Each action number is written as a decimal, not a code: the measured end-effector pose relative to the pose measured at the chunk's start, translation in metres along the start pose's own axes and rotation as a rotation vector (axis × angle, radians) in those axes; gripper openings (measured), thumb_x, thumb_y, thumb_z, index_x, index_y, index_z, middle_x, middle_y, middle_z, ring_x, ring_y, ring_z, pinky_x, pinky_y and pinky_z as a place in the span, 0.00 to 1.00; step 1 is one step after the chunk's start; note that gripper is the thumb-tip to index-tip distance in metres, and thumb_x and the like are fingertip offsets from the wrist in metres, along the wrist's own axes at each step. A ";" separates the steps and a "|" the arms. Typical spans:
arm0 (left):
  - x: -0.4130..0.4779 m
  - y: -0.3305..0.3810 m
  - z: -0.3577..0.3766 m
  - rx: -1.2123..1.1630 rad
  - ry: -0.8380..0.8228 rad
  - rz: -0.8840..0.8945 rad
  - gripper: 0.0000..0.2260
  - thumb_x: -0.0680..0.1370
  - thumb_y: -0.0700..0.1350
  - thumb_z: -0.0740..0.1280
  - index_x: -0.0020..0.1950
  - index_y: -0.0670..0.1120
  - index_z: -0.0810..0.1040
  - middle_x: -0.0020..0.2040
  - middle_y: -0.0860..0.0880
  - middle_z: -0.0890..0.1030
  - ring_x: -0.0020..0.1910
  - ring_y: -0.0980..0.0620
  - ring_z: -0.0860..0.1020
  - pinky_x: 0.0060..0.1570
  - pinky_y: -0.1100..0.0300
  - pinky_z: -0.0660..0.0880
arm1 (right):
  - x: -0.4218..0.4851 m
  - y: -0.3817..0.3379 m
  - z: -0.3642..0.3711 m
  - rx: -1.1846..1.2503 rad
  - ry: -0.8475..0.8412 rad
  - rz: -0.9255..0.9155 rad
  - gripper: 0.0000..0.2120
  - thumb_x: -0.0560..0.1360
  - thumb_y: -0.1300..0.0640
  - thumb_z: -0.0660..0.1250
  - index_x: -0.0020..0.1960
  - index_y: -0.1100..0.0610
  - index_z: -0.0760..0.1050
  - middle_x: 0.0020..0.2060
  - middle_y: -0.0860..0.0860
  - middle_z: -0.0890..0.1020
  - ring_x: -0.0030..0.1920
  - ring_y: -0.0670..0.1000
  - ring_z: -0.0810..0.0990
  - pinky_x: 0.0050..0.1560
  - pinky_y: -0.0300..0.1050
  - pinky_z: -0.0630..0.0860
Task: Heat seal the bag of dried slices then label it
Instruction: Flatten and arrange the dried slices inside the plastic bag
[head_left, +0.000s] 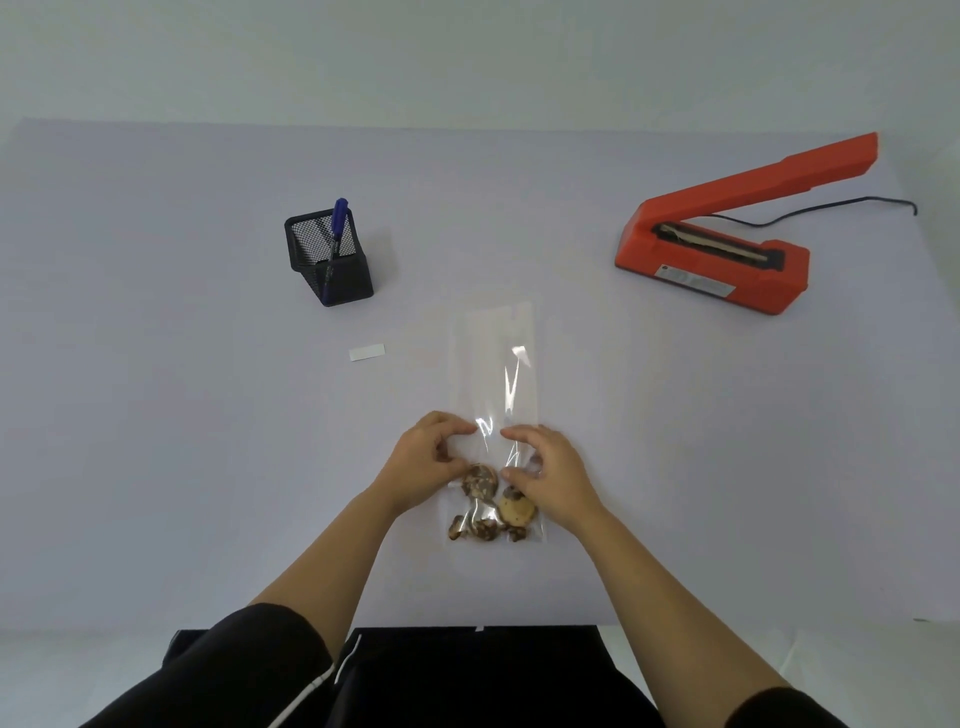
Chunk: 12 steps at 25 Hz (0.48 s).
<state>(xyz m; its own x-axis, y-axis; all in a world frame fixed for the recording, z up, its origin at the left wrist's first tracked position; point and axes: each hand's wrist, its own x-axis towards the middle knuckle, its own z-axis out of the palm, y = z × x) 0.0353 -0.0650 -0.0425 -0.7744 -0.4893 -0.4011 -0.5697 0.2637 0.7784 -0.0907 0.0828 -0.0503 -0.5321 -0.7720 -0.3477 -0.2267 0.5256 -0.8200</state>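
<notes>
A long clear plastic bag (491, 364) lies flat in the middle of the table, its open end pointing away from me. Brown dried slices (491, 512) sit bunched at its near end. My left hand (426, 460) and my right hand (548, 470) rest on the bag just above the slices, fingers curled and pinching the film from either side. An orange heat sealer (727, 249) stands at the far right with its arm raised. A small white label (367, 352) lies left of the bag.
A black mesh pen holder (330, 260) with a blue marker (337, 226) stands at the back left. The sealer's black cord (831, 208) trails to the right edge. The table's near edge (483, 626) is close to my body.
</notes>
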 end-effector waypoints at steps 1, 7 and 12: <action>0.000 0.000 0.001 0.028 0.017 0.005 0.18 0.71 0.38 0.71 0.60 0.48 0.78 0.54 0.53 0.73 0.42 0.55 0.74 0.42 0.75 0.71 | 0.001 0.001 -0.001 -0.073 0.010 -0.018 0.22 0.68 0.61 0.73 0.61 0.52 0.75 0.59 0.46 0.74 0.61 0.46 0.69 0.62 0.38 0.66; 0.002 0.005 0.002 0.148 0.048 -0.017 0.16 0.73 0.39 0.68 0.60 0.46 0.77 0.45 0.52 0.71 0.42 0.56 0.71 0.41 0.74 0.65 | 0.009 0.003 -0.015 -0.150 -0.051 0.022 0.25 0.68 0.60 0.74 0.64 0.58 0.72 0.57 0.47 0.67 0.60 0.47 0.68 0.63 0.36 0.64; 0.004 0.002 0.000 0.211 0.048 -0.045 0.11 0.73 0.39 0.69 0.54 0.45 0.76 0.44 0.50 0.70 0.41 0.52 0.71 0.40 0.71 0.65 | 0.009 0.002 -0.019 -0.267 -0.007 0.049 0.27 0.68 0.56 0.75 0.65 0.55 0.71 0.59 0.53 0.63 0.57 0.47 0.63 0.61 0.36 0.61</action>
<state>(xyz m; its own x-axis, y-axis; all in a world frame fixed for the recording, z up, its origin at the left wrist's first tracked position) 0.0314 -0.0662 -0.0430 -0.7357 -0.5423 -0.4059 -0.6525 0.4066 0.6395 -0.1116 0.0838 -0.0458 -0.5425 -0.7453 -0.3876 -0.4085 0.6372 -0.6535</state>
